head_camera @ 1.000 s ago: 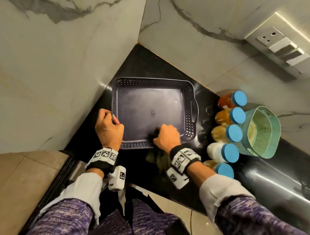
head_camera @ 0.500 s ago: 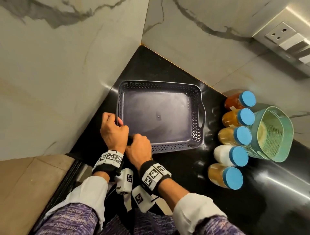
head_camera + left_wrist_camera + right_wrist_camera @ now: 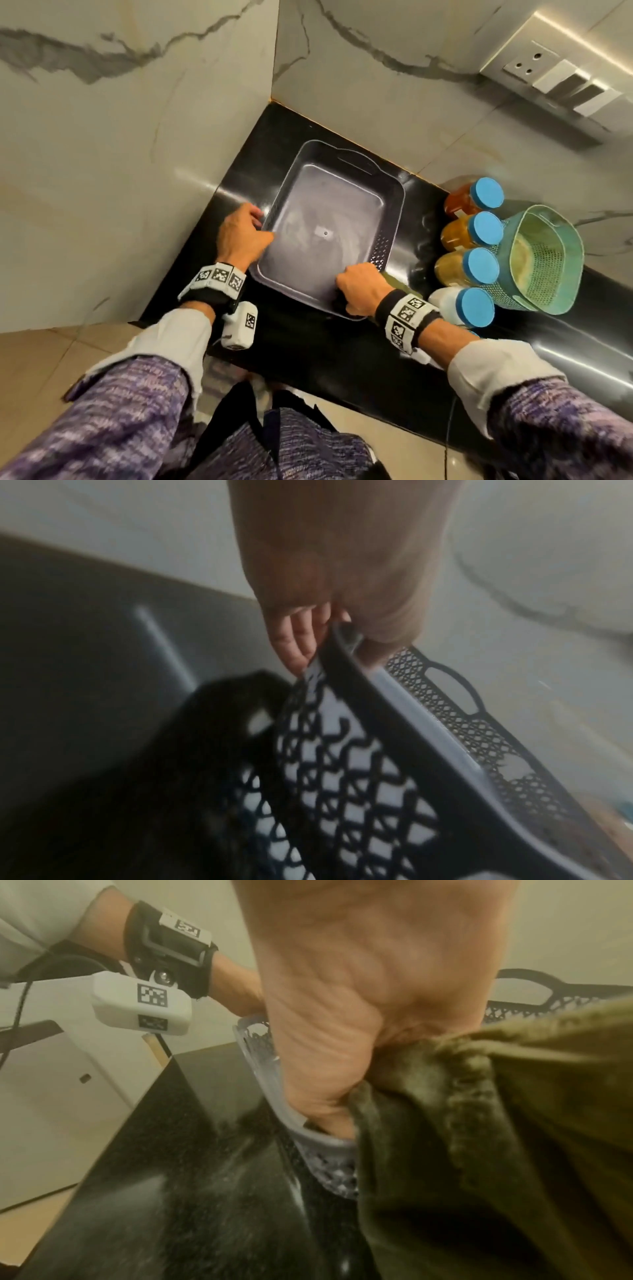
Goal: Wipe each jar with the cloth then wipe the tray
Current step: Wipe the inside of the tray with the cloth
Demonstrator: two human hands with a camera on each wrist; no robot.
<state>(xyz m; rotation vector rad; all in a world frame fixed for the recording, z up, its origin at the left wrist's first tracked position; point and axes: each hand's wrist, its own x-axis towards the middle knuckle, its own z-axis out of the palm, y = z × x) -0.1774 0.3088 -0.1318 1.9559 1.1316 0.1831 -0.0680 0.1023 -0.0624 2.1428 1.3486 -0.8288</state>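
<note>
A dark perforated tray (image 3: 390, 202) stands on the black counter, turned at an angle, with nothing in it. My left hand (image 3: 245, 231) grips its left rim (image 3: 346, 653), fingers outside and thumb over the edge. My right hand (image 3: 358, 287) holds an olive-green cloth (image 3: 514, 1123) bunched in the fist against the tray's near right corner (image 3: 325, 1139). Several blue-lidded jars (image 3: 476, 229) lie in a row right of the tray; the nearest one is mostly hidden behind my right wrist.
A teal perforated basket (image 3: 544, 260) sits right of the jars. Marble walls close the corner behind and to the left of the tray. A switch panel (image 3: 561, 82) is on the wall at upper right. The counter's front edge runs just below my wrists.
The tray has been turned so a handle now points to the back wall. My right hand with the cloth moved from the near left corner to the near right corner; the left hand slid along the rim.
</note>
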